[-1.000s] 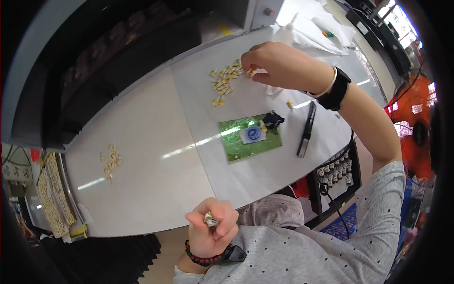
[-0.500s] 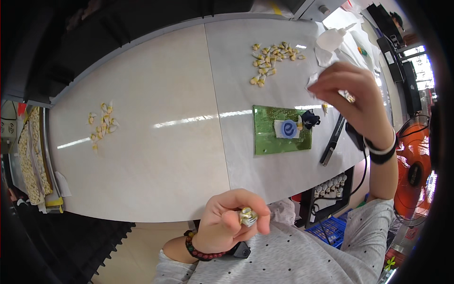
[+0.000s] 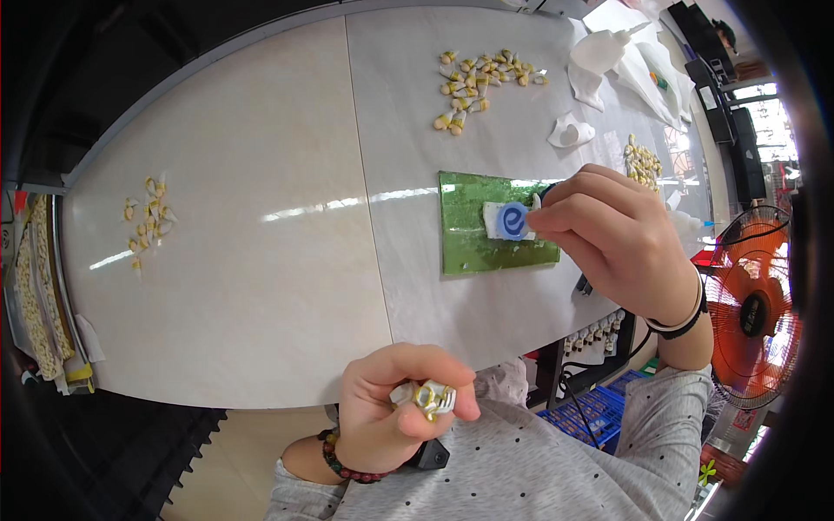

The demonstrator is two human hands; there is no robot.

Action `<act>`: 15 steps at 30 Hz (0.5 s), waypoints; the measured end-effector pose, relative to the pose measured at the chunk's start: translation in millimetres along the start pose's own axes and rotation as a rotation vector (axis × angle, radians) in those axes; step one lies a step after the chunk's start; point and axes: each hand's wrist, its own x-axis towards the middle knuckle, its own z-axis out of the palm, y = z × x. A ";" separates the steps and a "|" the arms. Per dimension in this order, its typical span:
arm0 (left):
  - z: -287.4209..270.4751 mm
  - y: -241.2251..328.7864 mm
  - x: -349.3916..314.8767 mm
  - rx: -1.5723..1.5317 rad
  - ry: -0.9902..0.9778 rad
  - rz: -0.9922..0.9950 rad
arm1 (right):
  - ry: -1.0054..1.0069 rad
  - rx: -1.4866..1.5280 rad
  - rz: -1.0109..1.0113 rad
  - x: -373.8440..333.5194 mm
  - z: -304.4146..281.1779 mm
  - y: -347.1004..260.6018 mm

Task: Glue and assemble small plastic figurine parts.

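Observation:
My left hand [image 3: 391,412], near the table's front edge, is closed round a small white-and-gold figurine piece [image 3: 440,400] that shows between thumb and fingers. My right hand [image 3: 621,239] reaches over a green rectangular mat [image 3: 465,230]. Its thumb and forefinger are pinched beside a round blue disc [image 3: 512,222] with a darker swirl, which lies on a white pad [image 3: 492,213]. A little white shows at the fingertips; what they hold is mostly hidden. The palm covers the mat's right side.
Several small white-and-yellow pieces lie in a group [image 3: 473,82] at the back and another [image 3: 152,217] at the left. A yellowish pile [image 3: 643,163], a crumpled tissue [image 3: 571,132] and a white squeeze bottle [image 3: 599,50] sit right. Beyond the table stands an orange fan [image 3: 754,313].
My right hand has come down and left, from above the table's right side to the blue disc on the mat. My left hand has tilted the figurine piece. The whole view has shifted slightly.

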 end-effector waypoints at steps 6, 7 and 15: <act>-2.5 -2.6 -0.6 -0.056 0.010 0.065 | -0.072 -0.135 -0.061 2.1 5.3 1.9; -3.7 -2.5 0.1 -0.088 -0.005 0.074 | -0.092 -0.148 -0.068 3.3 5.3 1.2; 1.7 -0.8 3.1 -0.013 0.020 0.104 | -0.173 -0.259 -0.061 9.8 2.2 -8.9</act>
